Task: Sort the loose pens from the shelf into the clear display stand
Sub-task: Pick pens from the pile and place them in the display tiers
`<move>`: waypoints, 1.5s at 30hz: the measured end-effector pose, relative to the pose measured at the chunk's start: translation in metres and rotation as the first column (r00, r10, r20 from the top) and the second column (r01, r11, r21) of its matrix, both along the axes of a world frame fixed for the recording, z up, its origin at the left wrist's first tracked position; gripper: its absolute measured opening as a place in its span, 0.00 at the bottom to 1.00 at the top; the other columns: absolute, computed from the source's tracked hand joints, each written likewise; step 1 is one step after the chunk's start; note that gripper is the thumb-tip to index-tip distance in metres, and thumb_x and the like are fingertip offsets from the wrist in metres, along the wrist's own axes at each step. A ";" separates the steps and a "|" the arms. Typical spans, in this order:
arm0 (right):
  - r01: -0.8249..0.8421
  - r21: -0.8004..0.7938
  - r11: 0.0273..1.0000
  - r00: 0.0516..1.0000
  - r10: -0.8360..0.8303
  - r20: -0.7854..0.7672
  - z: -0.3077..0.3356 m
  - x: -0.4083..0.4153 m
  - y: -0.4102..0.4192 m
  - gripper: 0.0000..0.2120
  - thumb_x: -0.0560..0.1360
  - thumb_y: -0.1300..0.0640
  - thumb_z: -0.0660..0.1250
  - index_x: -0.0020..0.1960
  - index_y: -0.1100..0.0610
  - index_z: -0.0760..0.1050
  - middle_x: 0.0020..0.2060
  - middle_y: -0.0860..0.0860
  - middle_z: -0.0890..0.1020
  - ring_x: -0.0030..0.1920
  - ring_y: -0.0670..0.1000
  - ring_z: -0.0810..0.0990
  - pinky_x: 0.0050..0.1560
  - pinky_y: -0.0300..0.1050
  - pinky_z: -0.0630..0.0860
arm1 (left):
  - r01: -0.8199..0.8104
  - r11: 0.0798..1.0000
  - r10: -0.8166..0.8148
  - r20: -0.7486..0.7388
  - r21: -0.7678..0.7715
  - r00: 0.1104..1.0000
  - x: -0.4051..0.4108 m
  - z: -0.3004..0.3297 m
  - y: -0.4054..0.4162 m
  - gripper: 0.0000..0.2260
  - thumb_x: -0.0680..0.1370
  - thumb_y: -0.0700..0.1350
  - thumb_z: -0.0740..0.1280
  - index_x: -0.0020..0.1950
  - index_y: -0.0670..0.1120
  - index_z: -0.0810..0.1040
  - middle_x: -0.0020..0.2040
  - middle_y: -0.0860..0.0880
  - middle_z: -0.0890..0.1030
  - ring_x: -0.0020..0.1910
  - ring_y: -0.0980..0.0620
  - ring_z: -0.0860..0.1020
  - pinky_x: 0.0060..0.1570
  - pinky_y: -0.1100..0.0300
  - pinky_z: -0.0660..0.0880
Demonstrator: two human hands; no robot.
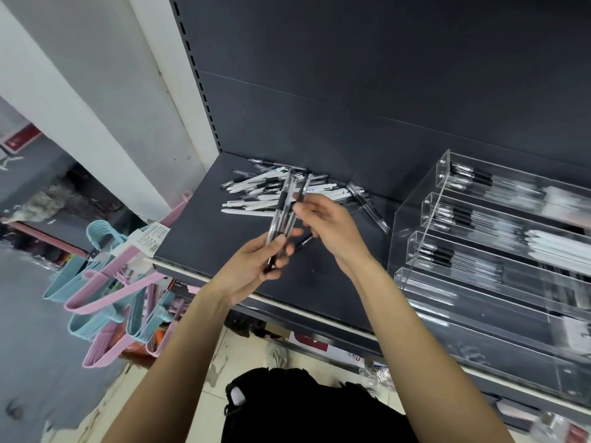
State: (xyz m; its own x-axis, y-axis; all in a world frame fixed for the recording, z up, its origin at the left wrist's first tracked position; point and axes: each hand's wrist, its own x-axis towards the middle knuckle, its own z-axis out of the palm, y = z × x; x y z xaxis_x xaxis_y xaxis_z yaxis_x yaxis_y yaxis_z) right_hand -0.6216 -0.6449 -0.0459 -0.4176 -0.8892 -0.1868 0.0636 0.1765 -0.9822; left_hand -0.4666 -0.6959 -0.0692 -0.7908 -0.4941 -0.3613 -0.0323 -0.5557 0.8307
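Both hands (252,263) gripping clear pens (283,212)

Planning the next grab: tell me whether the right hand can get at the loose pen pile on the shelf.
Probably yes: the right hand hovers just in front of the pen pile, nothing between them, though its fingers pinch a clear pen.

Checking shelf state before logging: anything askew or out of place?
Yes. A pile of loose pens lies criss-crossed on the shelf, left of the clear display stand; one clear pen lies angled apart by the stand. No visible damage.
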 end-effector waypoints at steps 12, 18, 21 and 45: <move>0.062 0.015 0.998 0.997 -0.062 0.040 0.025 0.000 -0.023 0.06 0.72 0.60 0.71 0.39 0.53 0.76 0.31 0.43 0.76 0.28 0.38 0.71 0.31 0.30 0.64 | -0.049 0.995 0.058 0.108 -0.083 0.992 0.026 -0.012 0.033 0.11 0.82 0.46 0.57 0.58 0.45 0.76 0.35 0.53 0.67 0.30 0.57 0.65 0.30 0.65 0.68; 0.352 -0.115 0.929 0.935 -0.344 0.082 0.032 -0.014 -0.010 0.09 0.74 0.68 0.63 0.39 0.56 0.70 0.27 0.49 0.78 0.27 0.46 0.75 0.26 0.35 0.68 | -0.330 0.943 0.323 0.122 0.042 0.938 0.039 -0.020 0.034 0.10 0.83 0.43 0.55 0.55 0.41 0.74 0.41 0.47 0.77 0.35 0.56 0.77 0.38 0.64 0.77; 0.229 -0.030 0.973 0.967 -0.224 0.120 0.012 0.007 0.010 0.08 0.74 0.69 0.65 0.43 0.58 0.72 0.34 0.51 0.83 0.35 0.48 0.81 0.34 0.36 0.75 | -0.494 0.862 0.492 0.040 0.113 0.869 0.027 -0.019 0.033 0.10 0.83 0.42 0.54 0.55 0.41 0.74 0.45 0.46 0.82 0.39 0.54 0.82 0.42 0.63 0.79; 0.130 0.103 0.986 0.983 -0.115 -0.145 -0.027 0.069 0.056 0.04 0.73 0.63 0.70 0.43 0.54 0.78 0.38 0.47 0.83 0.42 0.46 0.83 0.45 0.49 0.82 | -0.444 0.896 0.444 -0.023 0.007 0.896 -0.011 -0.022 0.061 0.14 0.82 0.49 0.54 0.57 0.47 0.77 0.54 0.51 0.83 0.50 0.53 0.81 0.47 0.60 0.77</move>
State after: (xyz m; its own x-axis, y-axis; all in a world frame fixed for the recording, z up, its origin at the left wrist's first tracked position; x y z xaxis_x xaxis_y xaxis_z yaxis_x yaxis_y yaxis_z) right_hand -0.5530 -0.5889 -0.0734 -0.5509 -0.8065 -0.2147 -0.0430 0.2844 -0.9577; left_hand -0.4778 -0.6347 -0.0913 -0.4971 -0.7953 -0.3470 0.2375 -0.5093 0.8271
